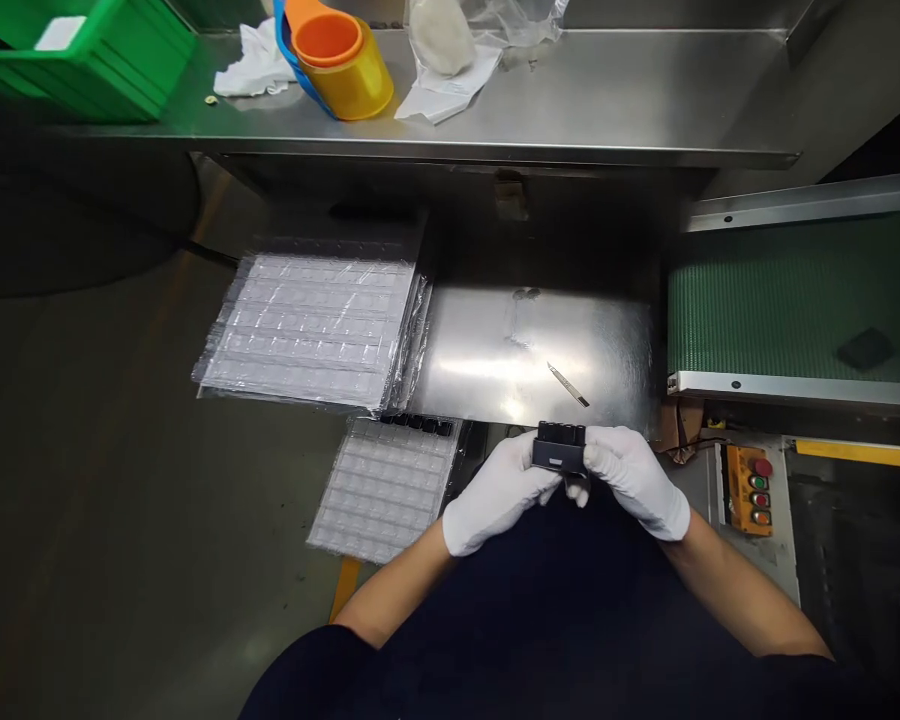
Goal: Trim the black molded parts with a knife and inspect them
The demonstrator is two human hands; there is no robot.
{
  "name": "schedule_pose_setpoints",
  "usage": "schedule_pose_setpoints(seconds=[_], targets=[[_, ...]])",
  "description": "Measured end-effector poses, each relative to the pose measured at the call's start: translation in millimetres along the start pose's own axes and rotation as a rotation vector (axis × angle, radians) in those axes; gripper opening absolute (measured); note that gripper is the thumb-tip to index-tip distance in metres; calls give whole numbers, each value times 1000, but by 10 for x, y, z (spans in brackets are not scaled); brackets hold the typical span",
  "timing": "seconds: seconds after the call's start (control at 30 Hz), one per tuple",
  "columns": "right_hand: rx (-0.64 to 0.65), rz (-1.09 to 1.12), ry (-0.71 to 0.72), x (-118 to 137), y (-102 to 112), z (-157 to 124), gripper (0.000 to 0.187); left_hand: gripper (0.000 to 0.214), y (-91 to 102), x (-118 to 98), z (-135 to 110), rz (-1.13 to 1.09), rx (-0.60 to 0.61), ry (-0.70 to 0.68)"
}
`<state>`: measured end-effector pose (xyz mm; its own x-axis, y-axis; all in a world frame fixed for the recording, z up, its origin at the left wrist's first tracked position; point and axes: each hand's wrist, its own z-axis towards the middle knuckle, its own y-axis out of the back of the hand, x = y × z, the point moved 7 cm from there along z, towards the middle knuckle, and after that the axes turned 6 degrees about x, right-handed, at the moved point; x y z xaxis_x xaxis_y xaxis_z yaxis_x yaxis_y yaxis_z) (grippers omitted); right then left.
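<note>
A black rectangular component [559, 447] is shown clamped between two white-gloved hands, held above the near edge of a stainless steel plate [525, 350]. The left hand [495, 495] is closed around the component's left end and the right hand [634, 480] around its right end, with the fingertips [577, 495] brought together beneath it.

A slim steel blade [568, 385] is laid on the plate, just beyond the component and slightly to its right. A stack of clear blister trays [307, 330] wrapped in plastic film is placed at the left of the plate, overlapping its left edge. A further clear blister tray [382, 495] is positioned nearer, just left of the left hand, with a row of black parts [416, 425] seated along its far edge.

On the right, a green mesh conveyor belt [780, 300] is bordered by a metal rail [799, 388], and a black block [864, 350] is resting on the belt. A yellow control box [750, 490] fitted with red, green and orange push buttons is mounted to the near right. On a steel shelf [607, 100] at the far side are seen a green plastic crate [82, 60], nested orange and yellow cups [334, 65], a white cloth [253, 65] and a clear bag [442, 40] containing white material.
</note>
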<state>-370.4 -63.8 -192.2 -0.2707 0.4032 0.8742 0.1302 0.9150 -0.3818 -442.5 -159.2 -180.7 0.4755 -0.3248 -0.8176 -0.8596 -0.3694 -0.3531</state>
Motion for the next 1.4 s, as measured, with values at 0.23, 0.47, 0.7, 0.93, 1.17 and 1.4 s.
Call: schedule_pose_setpoints(seconds=[0.23,0.47,0.7,0.93,1.17,1.4], targets=[[-82,-34,-23,53,-225,137,45,50,180,242,-8,-293,167,-28],[-115,-90,137,115,-289,235,51,46,360,198,-20,-565,261,-85],[-312,-330,265,158,-150,54,61,45,470,96,-58,-422,242,-153],[-242,-124,15,-95,7,-15,48,26,490,-51,-150,395,-149,-110],[-135,111,62,-278,10,-129,52,19,90,-326,-133,873,-80,-364],[-261,-298,569,119,157,-492,36,3,-79,-298,-93,612,-155,-405]])
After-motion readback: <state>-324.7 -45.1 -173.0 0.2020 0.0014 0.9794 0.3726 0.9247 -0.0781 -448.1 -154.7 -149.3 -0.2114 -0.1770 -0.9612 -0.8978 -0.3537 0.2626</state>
